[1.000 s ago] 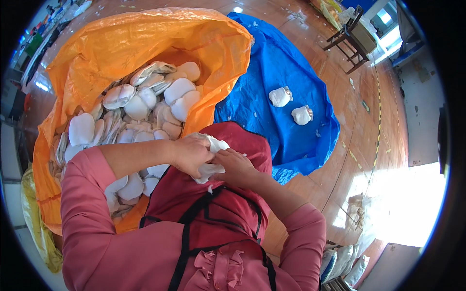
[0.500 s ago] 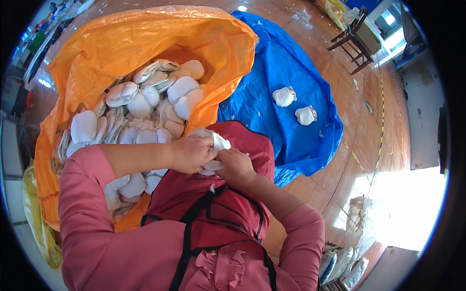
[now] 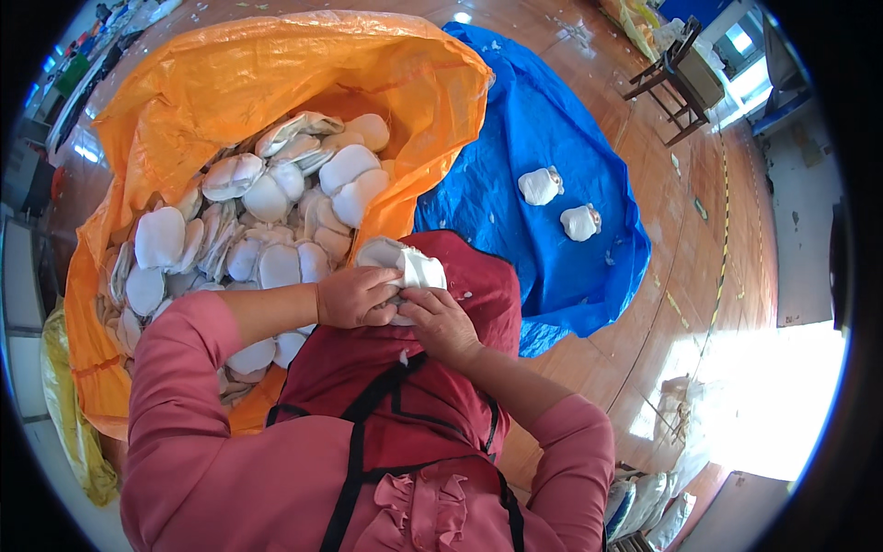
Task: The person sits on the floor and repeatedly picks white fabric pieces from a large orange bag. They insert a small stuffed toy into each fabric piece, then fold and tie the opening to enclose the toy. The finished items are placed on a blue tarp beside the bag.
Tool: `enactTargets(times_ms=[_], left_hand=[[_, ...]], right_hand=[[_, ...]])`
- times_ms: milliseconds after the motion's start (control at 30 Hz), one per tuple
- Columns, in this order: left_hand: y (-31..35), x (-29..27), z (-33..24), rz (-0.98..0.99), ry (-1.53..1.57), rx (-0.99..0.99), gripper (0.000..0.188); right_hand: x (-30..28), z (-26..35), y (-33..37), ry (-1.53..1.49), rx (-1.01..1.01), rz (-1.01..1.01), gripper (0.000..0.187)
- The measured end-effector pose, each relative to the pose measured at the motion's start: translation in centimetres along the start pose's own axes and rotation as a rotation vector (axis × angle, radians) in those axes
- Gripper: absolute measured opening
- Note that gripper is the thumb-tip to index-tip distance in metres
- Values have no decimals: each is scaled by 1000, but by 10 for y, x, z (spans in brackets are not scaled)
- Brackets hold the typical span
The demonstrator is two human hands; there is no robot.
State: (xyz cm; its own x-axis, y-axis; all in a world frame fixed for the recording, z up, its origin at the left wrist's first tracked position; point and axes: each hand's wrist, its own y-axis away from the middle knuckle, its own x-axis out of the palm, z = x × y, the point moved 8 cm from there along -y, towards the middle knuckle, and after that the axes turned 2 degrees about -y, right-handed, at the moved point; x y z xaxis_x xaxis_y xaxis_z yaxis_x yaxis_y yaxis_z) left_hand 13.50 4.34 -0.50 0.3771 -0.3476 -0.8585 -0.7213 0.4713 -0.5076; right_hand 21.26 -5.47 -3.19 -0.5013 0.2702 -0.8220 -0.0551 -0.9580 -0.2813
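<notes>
My left hand (image 3: 354, 297) grips the near left side of a small stack of white, rounded soft pads (image 3: 421, 269) above my lap. With its fingers bent over the lower right edge, my right hand (image 3: 440, 322) holds the same stack. A white layer covers the stack's right part, while beige pad edges show on the left. Some fingertips are hidden behind the pads. Just left of my hands, an orange woven sack (image 3: 276, 69) gapes wide, filled with many loose white and beige pads (image 3: 267, 198).
A blue sheet or sack (image 3: 552, 276) lies on the tiled floor to the right, bearing two white bundles (image 3: 540, 186). My dark red apron (image 3: 460, 368) covers my lap. A wooden chair (image 3: 676, 87) stands far right. Yellow plastic (image 3: 78, 432) lies at the left.
Both hands have shifted slightly apart and lower on the stack. More of the pads now shows above my fingers, and the white layer is spread wider. The two bundles have stayed put.
</notes>
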Motion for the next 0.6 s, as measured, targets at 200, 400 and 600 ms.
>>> enactTargets(times_ms=[200, 400, 600], left_hand=[[10, -2, 2, -48, -17, -16, 14], [3, -8, 1, -28, -11, -48, 20], [12, 1, 6, 79, 63, -59, 27]], right_hand=[[9, 1, -6, 55, -49, 77, 37], [0, -3, -5, -32, -116, -2, 39], [4, -4, -6, 57, -91, 89, 42]])
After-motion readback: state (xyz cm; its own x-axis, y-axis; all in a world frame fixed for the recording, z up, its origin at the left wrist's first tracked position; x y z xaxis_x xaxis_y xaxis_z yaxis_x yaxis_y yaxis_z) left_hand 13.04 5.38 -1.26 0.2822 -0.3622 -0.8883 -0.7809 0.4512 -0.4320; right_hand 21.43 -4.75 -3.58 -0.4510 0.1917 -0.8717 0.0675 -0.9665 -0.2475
